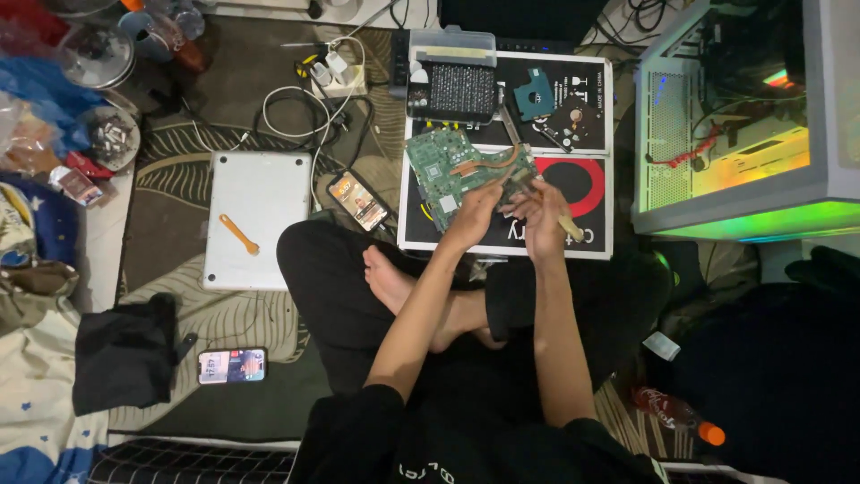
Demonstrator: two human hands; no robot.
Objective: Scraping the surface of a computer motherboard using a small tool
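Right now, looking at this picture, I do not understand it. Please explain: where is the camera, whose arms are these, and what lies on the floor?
The camera sits on a person's head and looks down, so the two bare arms are that person's own. The person sits cross-legged on a patterned rug. The left hand rests on a green circuit board that lies on a black mat. The right hand holds a brush with a pale handle at the board's edge. Nearby lie a closed silver laptop with an orange tool on it, two lit phones, white cables, and on the right an open computer case glowing green.
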